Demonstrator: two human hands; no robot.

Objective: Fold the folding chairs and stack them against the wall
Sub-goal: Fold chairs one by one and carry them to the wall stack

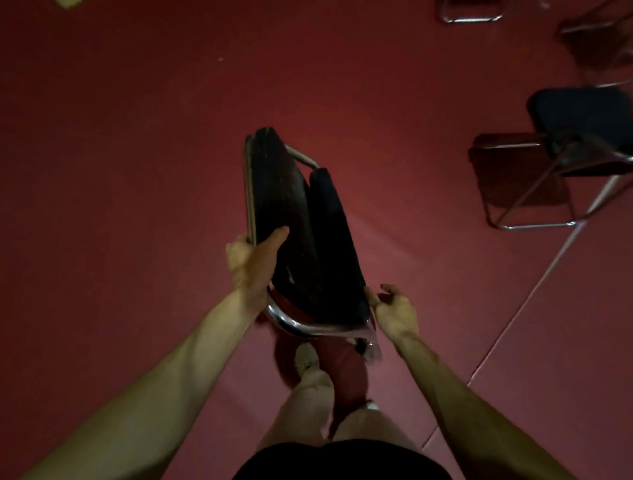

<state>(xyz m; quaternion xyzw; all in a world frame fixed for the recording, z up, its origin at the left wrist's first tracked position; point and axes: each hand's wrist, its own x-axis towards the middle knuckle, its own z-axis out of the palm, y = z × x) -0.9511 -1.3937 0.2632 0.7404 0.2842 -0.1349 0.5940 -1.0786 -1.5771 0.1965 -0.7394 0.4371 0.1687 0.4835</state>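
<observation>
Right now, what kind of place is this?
Probably an indoor hall or meeting room: a wide red floor with seams, an open chair with a metal frame at the right, and a folded chair in the left hand.

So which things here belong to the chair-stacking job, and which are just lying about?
Job: folded chair, gripped by left hand, touched by right hand; unfolded chair at right; chair frame, top right.
Lying about: pale scrap, top left, on red floor.
</observation>
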